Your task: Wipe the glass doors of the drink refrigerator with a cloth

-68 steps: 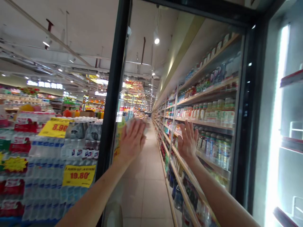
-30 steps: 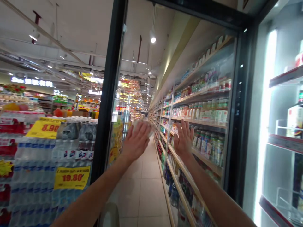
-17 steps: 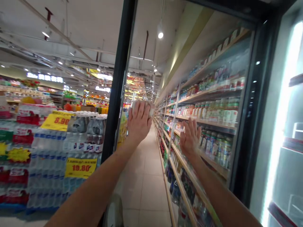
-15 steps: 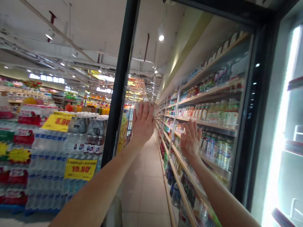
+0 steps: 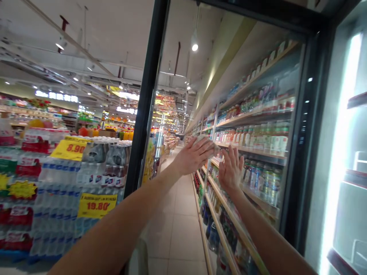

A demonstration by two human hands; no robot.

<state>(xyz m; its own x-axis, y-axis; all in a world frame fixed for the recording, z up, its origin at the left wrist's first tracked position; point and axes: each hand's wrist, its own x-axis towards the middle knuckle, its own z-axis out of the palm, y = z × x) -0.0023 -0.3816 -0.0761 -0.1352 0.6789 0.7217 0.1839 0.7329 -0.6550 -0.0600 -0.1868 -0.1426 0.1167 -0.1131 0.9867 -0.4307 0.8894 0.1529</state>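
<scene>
A pale cloth (image 5: 214, 149) is pinned against the glass door (image 5: 246, 57) of a lit cooler, under and just beyond the fingers (image 5: 204, 146) of the left hand (image 5: 192, 156), which are stretched out flat rather than curled round it. The wad is bunched, with no clear long axis. The right hand (image 5: 230, 171) is laid on the pane just below and beside those fingertips, spread and holding nothing. Bottle shelves (image 5: 252, 149) are seen through the glass.
</scene>
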